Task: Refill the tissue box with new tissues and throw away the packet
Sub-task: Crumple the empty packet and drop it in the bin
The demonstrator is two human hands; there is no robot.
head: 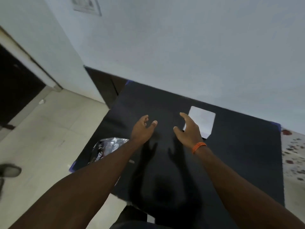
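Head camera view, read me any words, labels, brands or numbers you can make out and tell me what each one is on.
No text can be read with confidence.
Shiny packet at the table's left edge: light print, too blurred to read.
White box by the wall: faint reddish mark, unreadable.
Framed sheet on the wall: dark marks, too small and blurred.

A home rm was indicated: tiled floor [49, 129], plain wall [181, 47] w/ switch plate [86, 4], dark doorway [14, 90].
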